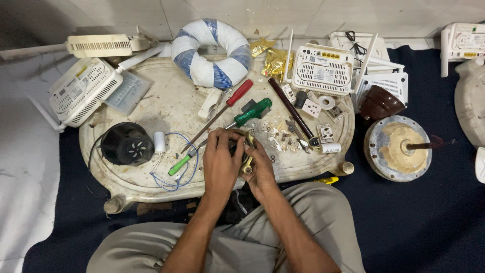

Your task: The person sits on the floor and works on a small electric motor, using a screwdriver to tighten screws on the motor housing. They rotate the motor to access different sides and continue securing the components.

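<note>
Both of my hands close around a small brass-and-dark metal part (pixel 247 151) at the front edge of a worn white tray-like board (pixel 166 108). My left hand (pixel 221 162) wraps it from the left, my right hand (pixel 261 169) from the right. Most of the part is hidden by my fingers. Just beyond my hands lie a green-handled screwdriver (pixel 251 112), a red-handled screwdriver (pixel 237 93) and a small green tester screwdriver (pixel 179 165). Small screws and metal bits (pixel 283 136) are scattered to the right.
A black round motor (pixel 126 144) with a white capacitor (pixel 159 142) and blue wires sits left. A blue-and-white wrapped ring (pixel 212 50) lies at the back. White routers (pixel 81 91) (pixel 323 68) flank it. A round metal fan housing (pixel 399 147) and brown cup (pixel 380 102) rest on the dark cloth.
</note>
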